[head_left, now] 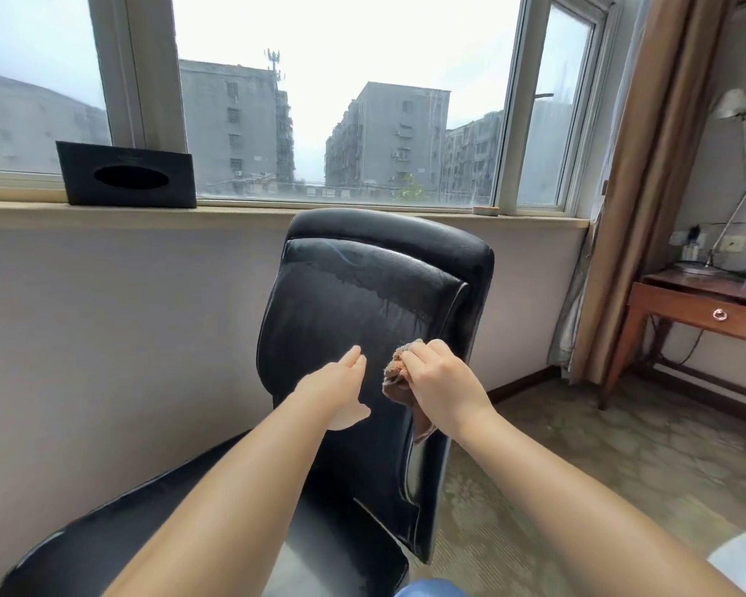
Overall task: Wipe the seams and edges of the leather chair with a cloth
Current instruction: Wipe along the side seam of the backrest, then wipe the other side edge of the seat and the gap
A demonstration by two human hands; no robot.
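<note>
Below the window, a black leather chair is seen with its backrest facing the camera, standing close to the pale wall. Wet streaks are visible across the upper part of the backrest. A brown cloth is bunched in the right hand, whose fingers are curled round it, and is pressed against the backrest just beside the right seam. A loose end of the cloth hangs down below the wrist. The left hand is held out with fingers straight and thumb spread, grasping nothing; it lies over the middle of the backrest, though contact with the leather cannot be told. On the sill to the left, a black tissue box is set. To the right, a brown curtain hangs beside a wooden desk, on which a lamp stands. The floor is covered by patterned carpet.
</note>
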